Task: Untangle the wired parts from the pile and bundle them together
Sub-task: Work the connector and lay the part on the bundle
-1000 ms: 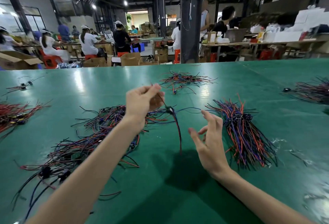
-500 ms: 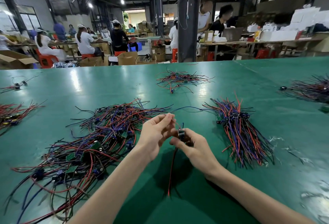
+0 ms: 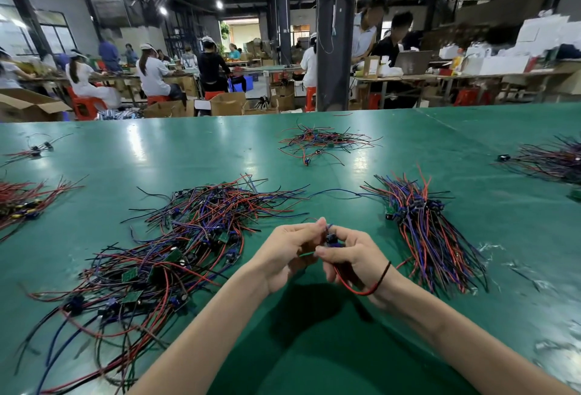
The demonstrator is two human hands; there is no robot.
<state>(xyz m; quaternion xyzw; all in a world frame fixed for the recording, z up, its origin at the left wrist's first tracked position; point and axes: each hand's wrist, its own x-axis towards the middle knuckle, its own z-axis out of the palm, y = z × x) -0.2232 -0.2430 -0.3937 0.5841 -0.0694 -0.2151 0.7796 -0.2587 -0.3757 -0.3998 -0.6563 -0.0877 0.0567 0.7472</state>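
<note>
We hold one wired part (image 3: 330,239) above the green table (image 3: 314,363), between the tangled pile (image 3: 176,253) on our left and the sorted bundle (image 3: 430,237) on our right. Its dark body points up and away from us, and its leads trail back toward us, so its long axis runs roughly far to near. Our left hand (image 3: 289,256) pinches the top of it with thumb and forefinger. Our right hand (image 3: 352,256) has its fingers curled round the body from the other side. A red lead (image 3: 352,289) loops under the right hand toward the wrist, which wears a black band (image 3: 383,275). Our fingers cover most of the part, so we cannot count its leads or see where they end. The bundle lies slanted, its components at the far left end and its long wires fanning to the near right. We count six lots of wire on the table: the pile, the bundle, a small heap (image 3: 323,141) farther off, a tiny clump (image 3: 34,149) far left, and two heaps cut by the frame, a red one (image 3: 22,203) on the left edge and a dark one (image 3: 553,159) on the right.
</note>
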